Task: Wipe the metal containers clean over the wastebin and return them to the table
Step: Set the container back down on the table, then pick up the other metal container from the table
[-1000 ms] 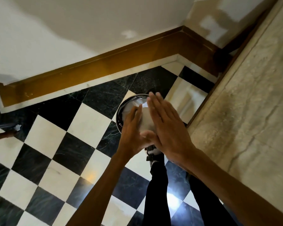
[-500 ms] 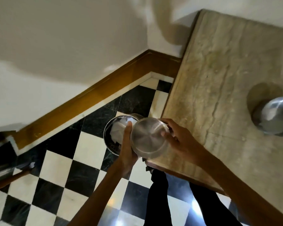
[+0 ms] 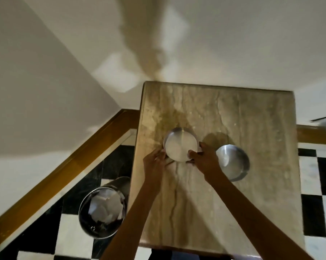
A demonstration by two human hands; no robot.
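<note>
A round metal container (image 3: 180, 145) rests on the marble table (image 3: 252, 117), open side up, near the table's middle. My left hand (image 3: 155, 162) grips its near left rim and my right hand (image 3: 204, 160) grips its near right rim. A second metal container (image 3: 233, 162) stands on the table just right of my right hand. The metal wastebin (image 3: 102, 207) stands on the floor left of the table, with white crumpled paper inside it.
The table stands against a white wall. A checkered black and white floor (image 3: 318, 184) lies on both sides. A wooden skirting board (image 3: 64, 166) runs along the wall at left. My dark trouser legs show under the table's near edge.
The container moved from above the wastebin, rightward, onto the table. The view swung from the floor to the table. Both hands still hold the container.
</note>
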